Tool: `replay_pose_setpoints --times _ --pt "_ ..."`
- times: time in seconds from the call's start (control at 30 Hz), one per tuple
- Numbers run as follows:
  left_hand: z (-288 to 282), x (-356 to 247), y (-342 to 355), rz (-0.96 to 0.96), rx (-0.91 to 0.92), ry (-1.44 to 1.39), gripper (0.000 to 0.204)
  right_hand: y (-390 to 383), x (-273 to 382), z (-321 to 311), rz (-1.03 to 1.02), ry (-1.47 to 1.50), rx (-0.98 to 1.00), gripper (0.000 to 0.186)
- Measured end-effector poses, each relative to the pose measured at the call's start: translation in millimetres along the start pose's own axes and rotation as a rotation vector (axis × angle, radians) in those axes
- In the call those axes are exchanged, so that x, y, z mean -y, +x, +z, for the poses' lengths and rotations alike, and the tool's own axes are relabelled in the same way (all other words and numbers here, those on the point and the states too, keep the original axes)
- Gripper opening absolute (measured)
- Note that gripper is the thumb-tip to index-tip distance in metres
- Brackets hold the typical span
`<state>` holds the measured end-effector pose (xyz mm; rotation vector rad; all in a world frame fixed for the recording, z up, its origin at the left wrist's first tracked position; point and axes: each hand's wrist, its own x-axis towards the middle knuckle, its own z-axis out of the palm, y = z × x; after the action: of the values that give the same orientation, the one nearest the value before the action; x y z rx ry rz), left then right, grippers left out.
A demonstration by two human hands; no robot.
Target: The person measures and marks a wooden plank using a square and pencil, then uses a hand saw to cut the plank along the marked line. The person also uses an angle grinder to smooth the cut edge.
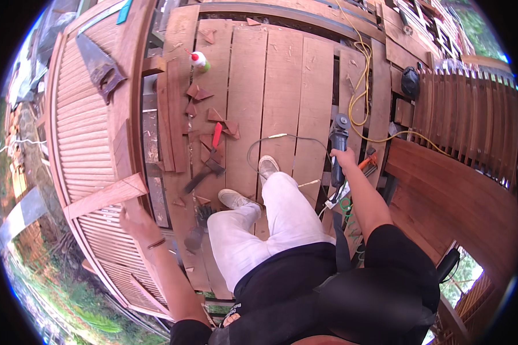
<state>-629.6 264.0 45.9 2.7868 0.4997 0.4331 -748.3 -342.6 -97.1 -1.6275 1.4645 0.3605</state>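
Note:
My right hand (344, 158) is wrapped round the body of a dark angle grinder (339, 138), held above the planks with its head pointing away from me. On the left, my left hand (137, 223) is just below a short reddish board (108, 196), its fingers apart and close to the board's near edge. Whether they touch it I cannot tell. That board lies slantwise across a slatted wooden panel (89, 152). A handsaw (99, 66) with a brown handle rests farther up on the same panel.
A hatchet (212, 164) with a red handle lies among wood offcuts (198, 93) left of my feet. Beyond stands a white glue bottle (200, 60) with a red cap. A yellow cord (360, 86) winds along the right. An orange-handled tool (369, 160) lies beside my right forearm.

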Motion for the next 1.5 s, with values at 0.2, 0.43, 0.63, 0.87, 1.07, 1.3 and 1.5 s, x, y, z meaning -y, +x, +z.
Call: replay_pose_setpoints --times 0.2,0.43,0.63,0.87,1.07,1.3,1.5 --pt "21.2 119.0 10.4 -0.090 -0.025 0.052 0.048 69.5 -93.0 79.8 0.187 0.203 -0.190 0.044" --pt "39.2 112.3 14.6 -0.090 -0.073 0.092 0.062 172.2 -166.4 133.2 0.181 0.276 -0.475 0.050" --pt "30.4 127.0 29.9 0.066 0.012 0.273 0.065 206.2 -178.1 95.6 0.209 0.234 -0.547 0.059" --pt "28.4 81.6 11.0 -0.018 0.061 0.180 0.076 242.1 -219.8 34.7 0.294 0.202 -0.570 0.062" --pt "27.9 106.5 33.4 0.062 0.049 0.415 0.074 275.4 -260.4 37.2 0.312 0.121 -0.685 0.067" --pt "29.0 95.9 23.5 0.058 -0.002 0.464 0.079 292.5 -308.8 56.4 0.184 0.043 -0.623 0.062" --pt "20.0 100.0 10.2 0.064 -0.087 0.484 0.073 224.3 -223.1 114.3 -0.071 -0.378 -0.918 0.063"
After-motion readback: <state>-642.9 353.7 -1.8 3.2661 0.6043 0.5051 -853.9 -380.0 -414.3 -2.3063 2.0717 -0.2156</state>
